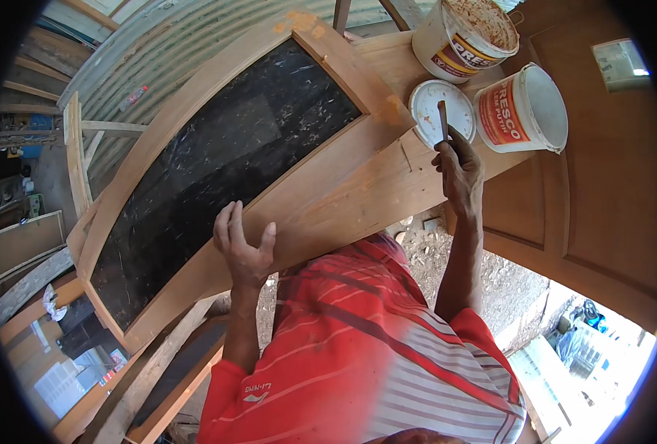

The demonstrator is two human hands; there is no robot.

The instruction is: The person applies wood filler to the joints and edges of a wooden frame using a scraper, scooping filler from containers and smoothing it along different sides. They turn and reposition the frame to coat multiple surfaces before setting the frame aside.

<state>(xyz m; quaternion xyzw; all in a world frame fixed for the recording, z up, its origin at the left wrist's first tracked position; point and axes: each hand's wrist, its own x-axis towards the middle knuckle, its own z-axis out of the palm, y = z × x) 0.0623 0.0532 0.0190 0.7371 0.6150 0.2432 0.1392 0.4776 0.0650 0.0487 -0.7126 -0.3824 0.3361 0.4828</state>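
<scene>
A wooden frame [321, 177] with a curved edge and a dark, dusty panel [217, 140] set in it lies tilted in front of me. My left hand [244, 243] rests on its near rail, fingers spread and nothing in them. My right hand [462, 169] pinches a thin, flat, brown stick-like tool [442, 118] that points upward. Behind this tool is a round white lid [460, 103] with orange-brown smears. Orange-brown patches of filler mark the wood near the frame's right corner.
Two labelled plastic buckets stand beyond the lid: a smeared one [458, 46] at the back and a white one [524, 111] to the right. A brown panelled door [602, 185] rises on the right. Corrugated sheet metal [173, 63] and timber lie behind the frame.
</scene>
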